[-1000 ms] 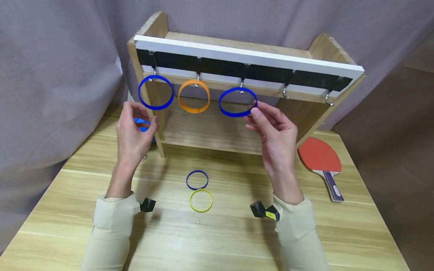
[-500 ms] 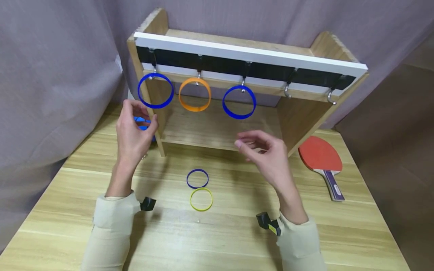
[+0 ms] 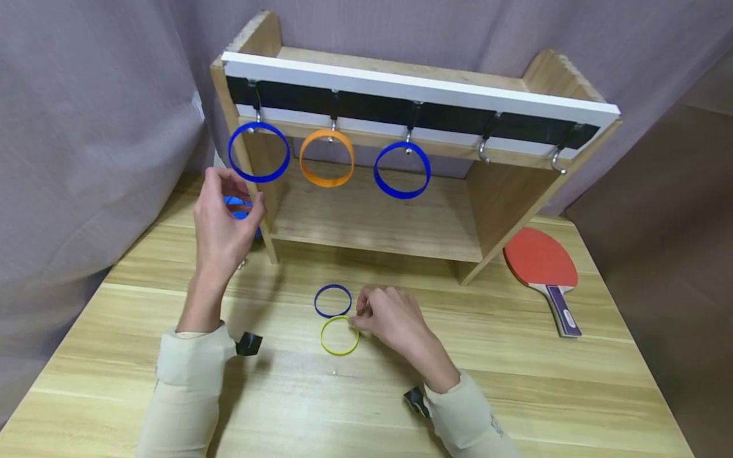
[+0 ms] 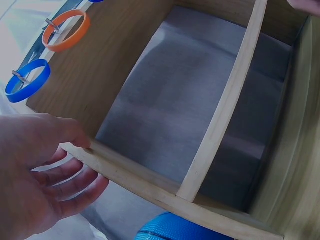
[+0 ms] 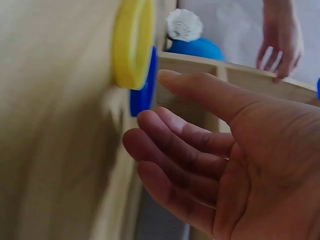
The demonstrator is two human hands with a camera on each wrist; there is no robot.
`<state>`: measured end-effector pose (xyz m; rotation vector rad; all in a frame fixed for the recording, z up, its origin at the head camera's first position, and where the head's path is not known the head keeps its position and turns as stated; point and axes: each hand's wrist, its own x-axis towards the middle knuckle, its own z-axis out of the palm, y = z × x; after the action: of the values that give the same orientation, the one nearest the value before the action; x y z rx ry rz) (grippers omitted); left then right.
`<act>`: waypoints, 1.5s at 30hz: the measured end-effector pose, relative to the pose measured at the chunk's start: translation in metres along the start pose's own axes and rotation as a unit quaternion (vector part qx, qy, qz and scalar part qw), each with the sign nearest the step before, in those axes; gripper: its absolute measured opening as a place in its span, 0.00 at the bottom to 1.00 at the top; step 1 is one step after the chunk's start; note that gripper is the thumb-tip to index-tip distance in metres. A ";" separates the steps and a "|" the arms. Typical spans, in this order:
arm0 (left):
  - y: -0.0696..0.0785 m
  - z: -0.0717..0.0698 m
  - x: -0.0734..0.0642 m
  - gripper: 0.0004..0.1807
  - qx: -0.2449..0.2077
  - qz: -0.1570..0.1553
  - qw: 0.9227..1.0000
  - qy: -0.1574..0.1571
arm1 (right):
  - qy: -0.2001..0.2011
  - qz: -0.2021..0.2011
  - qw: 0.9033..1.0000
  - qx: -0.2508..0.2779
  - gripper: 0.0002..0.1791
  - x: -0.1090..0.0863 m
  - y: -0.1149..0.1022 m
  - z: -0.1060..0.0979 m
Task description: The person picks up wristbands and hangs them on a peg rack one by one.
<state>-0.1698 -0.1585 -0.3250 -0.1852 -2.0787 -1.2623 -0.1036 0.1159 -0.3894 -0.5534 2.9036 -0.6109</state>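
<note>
My left hand (image 3: 220, 222) grips the left side panel of a wooden shelf (image 3: 378, 216); in the left wrist view its thumb lies on the inner side, fingers outside. My right hand (image 3: 395, 318) is low over the table, fingers loosely bent, thumb tip beside a yellow silicone wristband (image 3: 339, 354). The right wrist view shows nothing between thumb and fingers. A dark blue wristband (image 3: 315, 301) lies against the yellow one. On the shelf's front hooks hang a blue wristband (image 3: 259, 179), an orange wristband (image 3: 327, 183) and another blue wristband (image 3: 403, 194).
Two bare hooks, one of them the end hook (image 3: 558, 162), are at the rail's right. A red table tennis paddle (image 3: 541, 261) lies right of the shelf. A blue ball (image 4: 177, 227) sits outside its left panel, near a white ruffled object (image 5: 185, 25). Curtains hang behind.
My right hand has let go of the third hanging wristband and moved down and left to the table beside the yellow one. That blue band hangs freely. My left hand stays put.
</note>
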 end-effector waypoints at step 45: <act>0.003 0.000 -0.001 0.18 -0.004 -0.013 1.000 0.002 | 0.508 -0.144 0.842 0.112 0.06 -0.037 -0.005 -0.156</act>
<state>-0.1680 -0.1563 -0.3234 -0.1586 -2.0798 -1.2850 -0.0978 0.1827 -0.2439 -0.8311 3.5838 -1.7222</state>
